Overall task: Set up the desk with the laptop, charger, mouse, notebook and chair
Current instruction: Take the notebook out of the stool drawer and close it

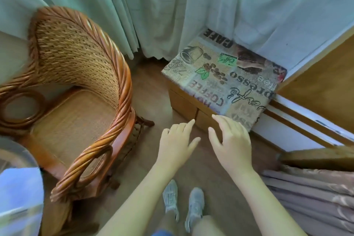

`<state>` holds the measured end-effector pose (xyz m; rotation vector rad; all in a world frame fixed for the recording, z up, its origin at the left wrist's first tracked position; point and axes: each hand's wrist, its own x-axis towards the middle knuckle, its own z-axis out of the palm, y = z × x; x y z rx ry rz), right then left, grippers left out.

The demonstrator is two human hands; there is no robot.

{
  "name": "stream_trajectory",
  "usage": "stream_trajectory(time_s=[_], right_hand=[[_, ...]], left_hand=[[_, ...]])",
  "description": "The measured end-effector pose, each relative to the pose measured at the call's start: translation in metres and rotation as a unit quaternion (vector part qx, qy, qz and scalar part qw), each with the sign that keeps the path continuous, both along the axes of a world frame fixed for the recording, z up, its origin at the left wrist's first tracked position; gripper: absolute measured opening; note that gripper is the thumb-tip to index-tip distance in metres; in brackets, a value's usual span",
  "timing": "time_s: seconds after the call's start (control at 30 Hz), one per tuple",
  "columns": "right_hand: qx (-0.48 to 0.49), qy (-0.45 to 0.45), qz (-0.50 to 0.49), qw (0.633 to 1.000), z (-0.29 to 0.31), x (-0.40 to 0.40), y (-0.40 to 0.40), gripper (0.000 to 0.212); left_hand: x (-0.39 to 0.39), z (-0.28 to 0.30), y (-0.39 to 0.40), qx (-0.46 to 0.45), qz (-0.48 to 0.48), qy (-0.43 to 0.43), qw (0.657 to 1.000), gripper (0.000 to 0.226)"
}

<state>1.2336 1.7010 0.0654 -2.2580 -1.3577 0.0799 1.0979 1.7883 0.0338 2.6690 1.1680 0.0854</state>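
A wicker armchair (76, 90) with a twisted rattan frame stands on the wooden floor at the left, its seat bare. My left hand (177, 140) and my right hand (230, 138) reach forward side by side over the floor, fingers spread, holding nothing. Both hover just in front of a low wooden stool (183, 103) topped with a coffee-print cushion (226, 76); my right fingertips are close to the cushion's near corner. The chair lies to the left of my left hand, apart from it. No laptop, charger, mouse or notebook is in view.
Pale curtains (153, 11) hang behind the chair and stool. A wooden panel (321, 82) and white-and-wood rails (306, 120) sit at the right, with folded brownish fabric (314, 197) below. A round glass tabletop edge (23, 159) shows at the lower left. My shoes (182, 203) stand on the floor.
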Motion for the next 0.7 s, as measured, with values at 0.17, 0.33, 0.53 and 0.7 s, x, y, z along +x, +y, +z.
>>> stream_trajectory(time_s=[0.17,0.33,0.53,0.7], right_hand=[[-0.024,0.031,-0.025,0.999,-0.051,0.03,0.056,0.037],[-0.072,0.026,-0.026,0.997,-0.121,0.069,0.094,0.036],[-0.104,0.008,-0.015,0.994,-0.194,0.108,0.133,0.036],[-0.097,-0.017,-0.005,0.995,-0.236,0.118,0.159,0.037]], left_hand=[[0.037,-0.056,0.04,-0.095,0.011,0.028,0.995,0.067],[0.083,-0.13,0.082,-0.198,0.081,-0.005,0.977,0.056],[0.136,-0.23,0.123,-0.28,0.098,-0.024,0.955,0.051],[0.168,-0.296,0.135,-0.41,0.203,-0.147,0.877,0.059]])
